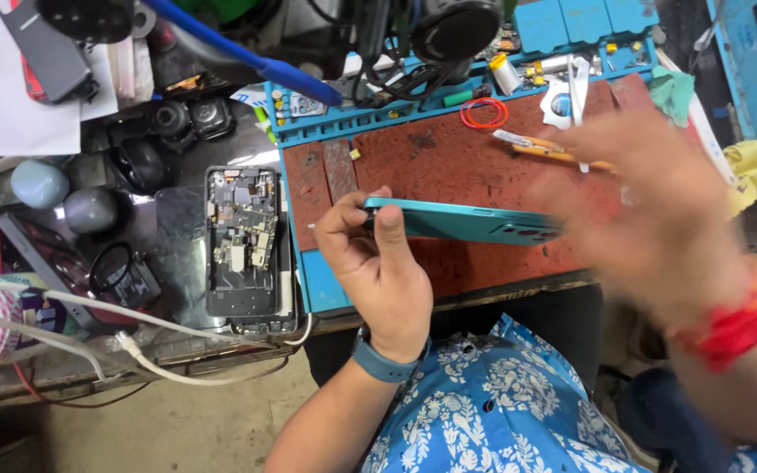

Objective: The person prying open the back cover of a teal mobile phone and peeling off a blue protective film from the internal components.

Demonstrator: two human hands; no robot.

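The left hand (377, 263) pinches a teal phone (462, 222) edge-up above the red mat (449, 158), fingers closed on its near end. The right hand (659, 201) (badly blurred) hovers at the far end; its grip cannot be told. An opened phone (241, 241) lies on the table. This looks like inspection; next calls for a steady hold.

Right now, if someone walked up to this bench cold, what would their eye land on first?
Most likely the teal phone, held on edge above the red work mat at centre, with the left hand gripping its near end. Next, the right hand, a motion-blurred shape at the phone's far end, with bright red thread at the wrist. Then the opened phone lying flat to the left of the mat, its circuit boards bare.
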